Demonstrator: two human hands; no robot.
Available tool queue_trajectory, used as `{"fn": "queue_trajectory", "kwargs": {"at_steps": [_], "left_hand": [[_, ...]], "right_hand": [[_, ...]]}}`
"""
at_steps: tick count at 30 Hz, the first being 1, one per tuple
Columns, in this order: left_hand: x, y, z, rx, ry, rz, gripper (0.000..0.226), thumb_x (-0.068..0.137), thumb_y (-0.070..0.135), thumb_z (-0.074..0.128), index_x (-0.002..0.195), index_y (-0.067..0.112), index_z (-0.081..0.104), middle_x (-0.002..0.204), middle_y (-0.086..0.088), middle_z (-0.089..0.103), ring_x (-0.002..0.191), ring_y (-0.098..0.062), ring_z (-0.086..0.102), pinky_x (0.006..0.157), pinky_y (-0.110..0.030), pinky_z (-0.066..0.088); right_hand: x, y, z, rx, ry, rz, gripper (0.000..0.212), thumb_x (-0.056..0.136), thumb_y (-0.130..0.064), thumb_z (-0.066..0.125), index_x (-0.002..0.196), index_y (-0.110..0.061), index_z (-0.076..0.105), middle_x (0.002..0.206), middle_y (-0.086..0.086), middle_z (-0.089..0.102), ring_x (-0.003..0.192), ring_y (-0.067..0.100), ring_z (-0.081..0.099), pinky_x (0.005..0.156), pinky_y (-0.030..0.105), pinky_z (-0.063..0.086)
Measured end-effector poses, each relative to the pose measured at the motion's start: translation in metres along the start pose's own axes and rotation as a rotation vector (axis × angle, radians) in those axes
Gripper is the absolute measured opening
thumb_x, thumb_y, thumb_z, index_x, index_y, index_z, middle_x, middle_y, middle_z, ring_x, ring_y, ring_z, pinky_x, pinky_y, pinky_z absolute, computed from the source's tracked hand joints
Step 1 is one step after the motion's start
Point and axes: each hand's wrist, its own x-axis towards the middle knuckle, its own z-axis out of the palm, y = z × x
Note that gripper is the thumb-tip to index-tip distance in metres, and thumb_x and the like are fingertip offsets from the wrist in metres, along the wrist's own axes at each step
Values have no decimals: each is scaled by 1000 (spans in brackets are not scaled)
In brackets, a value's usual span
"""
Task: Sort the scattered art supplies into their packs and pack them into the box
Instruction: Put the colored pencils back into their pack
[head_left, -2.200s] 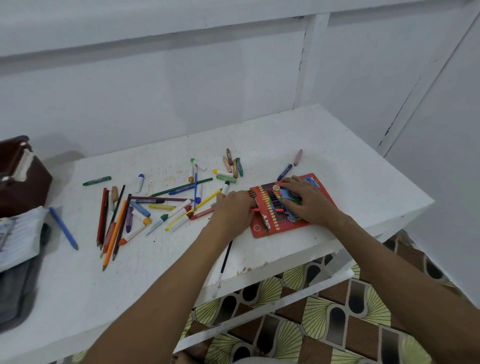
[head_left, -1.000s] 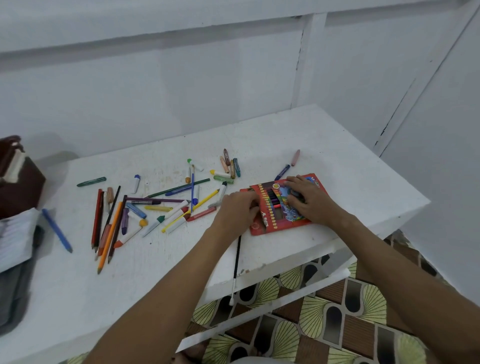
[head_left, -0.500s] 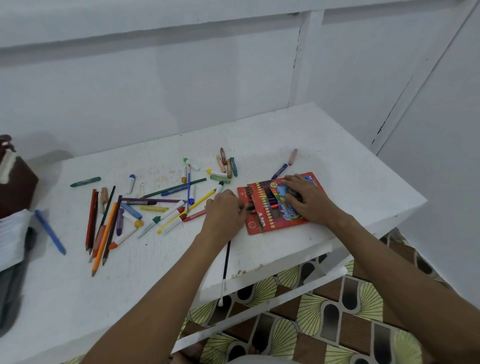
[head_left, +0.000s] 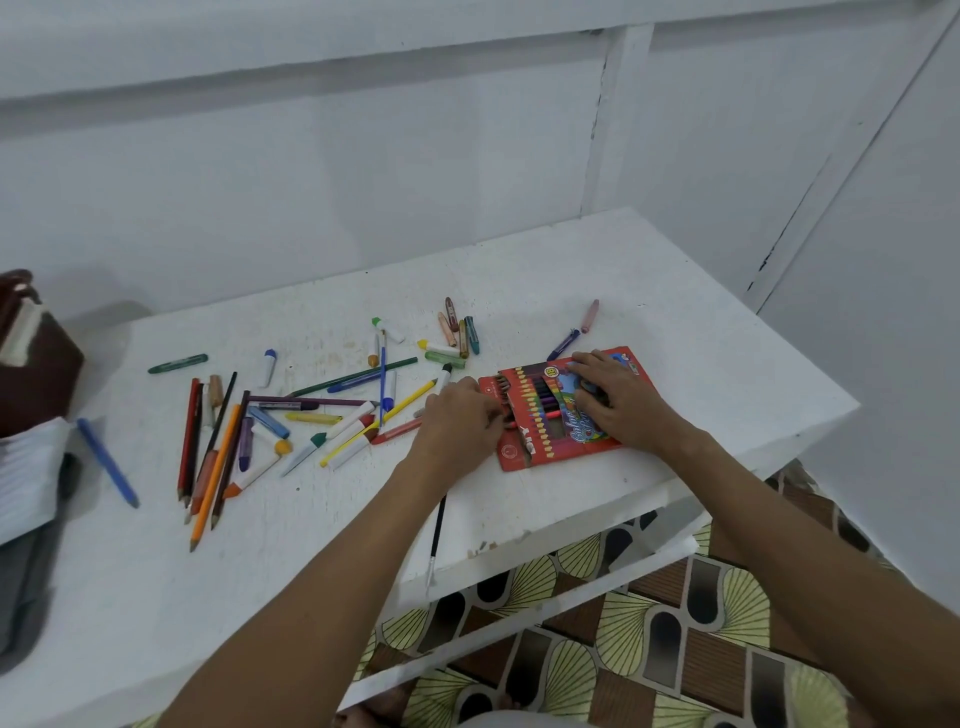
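Feeding a coloured pencil into the red pencil pack

The red pencil pack (head_left: 558, 415) lies flat near the surface's (head_left: 675, 332) front right edge. The right hand (head_left: 618, 397) presses it down with fingers spread and nearly straight. The left hand (head_left: 460, 418), fingers curled at the pack's open left end, seems to pinch a pencil there, though the grip is hidden. The loose pencils (head_left: 213, 447) lie well to its left, long axes pointing towards the person, so the left hand is nearer.
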Motion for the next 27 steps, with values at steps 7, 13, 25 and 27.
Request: {"fn": "queue_trajectory", "kwargs": {"at_steps": [7,13,25,27], "left_hand": [[1,4,0,-95,-72,45,31,92,30,50,115,22,69,103,-2,55,97,-18,52,89,-38,42],[0,2,8,-108,-25,8,27,90,41,57,108,26,71,101,4,58,94,-13,53,90,-39,42],[8,10,7,-152,45,-100,25,89,38,61,101,21,74,87,6,62,83,-12,53,91,-40,44],[8,6,7,-139,39,-119,25,89,39,61,100,21,74,88,6,61,87,-15,56,92,-43,44]], "right_hand": [[0,0,-1,-2,-13,10,49,98,-32,46,142,-12,40,152,3,33,144,20,20,115,38,21],[0,-2,0,-7,-11,8,49,98,-32,46,143,-12,40,152,4,33,143,21,21,114,37,22],[0,-3,0,3,-41,-11,52,97,-37,47,142,-13,41,151,3,35,143,20,22,115,45,27],[2,-6,1,0,-49,-15,57,94,-43,44,142,-14,41,151,3,35,143,20,22,115,45,26]]}}
